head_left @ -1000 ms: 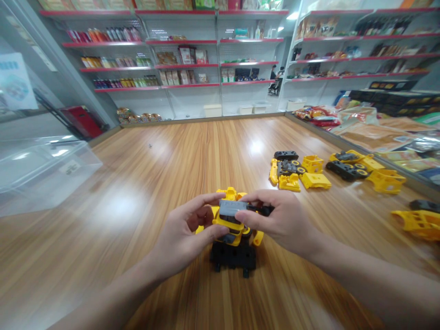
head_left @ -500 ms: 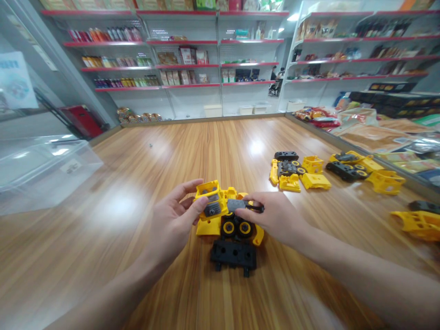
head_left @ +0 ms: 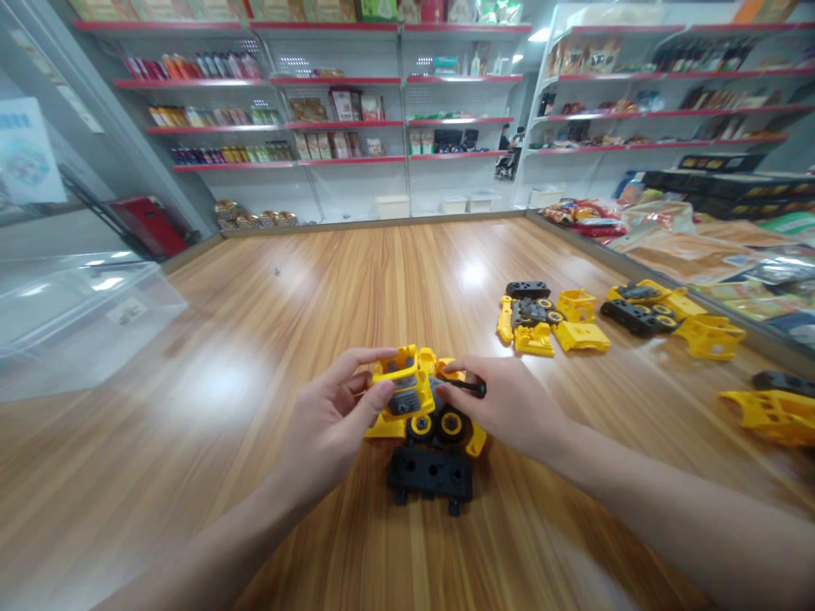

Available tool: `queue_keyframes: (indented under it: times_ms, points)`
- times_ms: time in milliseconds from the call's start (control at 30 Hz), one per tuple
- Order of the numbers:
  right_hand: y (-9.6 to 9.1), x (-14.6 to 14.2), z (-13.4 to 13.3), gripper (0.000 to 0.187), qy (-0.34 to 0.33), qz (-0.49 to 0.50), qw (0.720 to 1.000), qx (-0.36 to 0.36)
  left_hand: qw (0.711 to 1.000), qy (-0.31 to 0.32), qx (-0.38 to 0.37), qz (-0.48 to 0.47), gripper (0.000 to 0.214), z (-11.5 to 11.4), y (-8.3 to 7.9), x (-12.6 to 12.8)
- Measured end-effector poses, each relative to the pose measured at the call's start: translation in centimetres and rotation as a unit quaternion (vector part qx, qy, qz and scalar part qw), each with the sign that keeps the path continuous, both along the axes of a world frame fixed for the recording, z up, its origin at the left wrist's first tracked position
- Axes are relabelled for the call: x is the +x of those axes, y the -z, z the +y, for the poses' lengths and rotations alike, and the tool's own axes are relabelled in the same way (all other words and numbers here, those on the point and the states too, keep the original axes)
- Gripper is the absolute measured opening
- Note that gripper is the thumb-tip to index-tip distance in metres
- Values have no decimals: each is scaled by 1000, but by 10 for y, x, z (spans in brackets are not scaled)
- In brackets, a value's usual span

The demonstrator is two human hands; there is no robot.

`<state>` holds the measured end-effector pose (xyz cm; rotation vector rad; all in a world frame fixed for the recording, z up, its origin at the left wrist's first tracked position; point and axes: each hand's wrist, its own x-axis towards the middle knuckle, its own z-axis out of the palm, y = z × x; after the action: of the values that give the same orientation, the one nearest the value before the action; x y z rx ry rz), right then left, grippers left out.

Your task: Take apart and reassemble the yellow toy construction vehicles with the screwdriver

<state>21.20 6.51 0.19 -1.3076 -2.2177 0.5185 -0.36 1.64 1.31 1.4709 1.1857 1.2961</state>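
Observation:
A yellow toy vehicle cab (head_left: 402, 383) with grey parts inside is pinched between the thumb and fingers of my left hand (head_left: 337, 403). My right hand (head_left: 506, 395) is closed on a grey toy piece (head_left: 436, 384) with a black end, mostly covered by the fingers. The grey piece meets the cab's right side; whether they are joined I cannot tell. Beneath both hands are black wheels with yellow rims (head_left: 451, 426) and several yellow toy parts (head_left: 387, 427). In front of them, on the table, lies a black toy base with holes (head_left: 430, 475).
More yellow and black toy parts lie in groups on the wooden table (head_left: 306, 297): one group (head_left: 533, 338) at right of centre, others (head_left: 710, 338) farther right. A clear plastic box (head_left: 82, 314) stands at left. Packaged goods (head_left: 589, 216) lie beyond the right edge, shelves (head_left: 344, 161) behind.
My left hand has brought the cab to the right and slightly down, onto the grey piece, which now shows less. My right hand has hardly moved.

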Motion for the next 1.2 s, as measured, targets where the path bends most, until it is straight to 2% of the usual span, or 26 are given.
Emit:
queue_keyframes:
  times_ms: [133, 233, 367, 467, 667, 833, 1067, 1200]
  points:
    - [-11, -1, -9, 29, -58, 63, 996, 14, 1000, -6, 30, 3, 12, 0, 4, -2]
    - [-16, -2, -14, 29, -107, 95, 989, 24, 1000, 7, 4, -24, 13, 3, 7, -3]
    - [-18, -4, -18, 19, -150, 126, 980, 33, 999, -5, -23, -36, 12, 6, 9, -3]
    - [-19, -5, -20, 17, -151, 128, 980, 34, 999, 8, -11, -33, 11, 4, 6, 1]
    - [-18, -6, -18, 21, -123, 110, 985, 40, 994, 89, -15, -67, 9, -1, 2, 8]
    - [-15, -5, -16, 21, -102, 112, 988, 37, 995, 87, 19, -43, 9, -1, 4, 4]
    - [-18, -6, -17, 25, -99, 108, 989, 30, 997, 73, 14, -18, 7, -1, 5, 4]
    - [-18, -5, -19, 28, -100, 102, 990, 12, 997, 58, 55, 23, 6, 0, 8, 2]
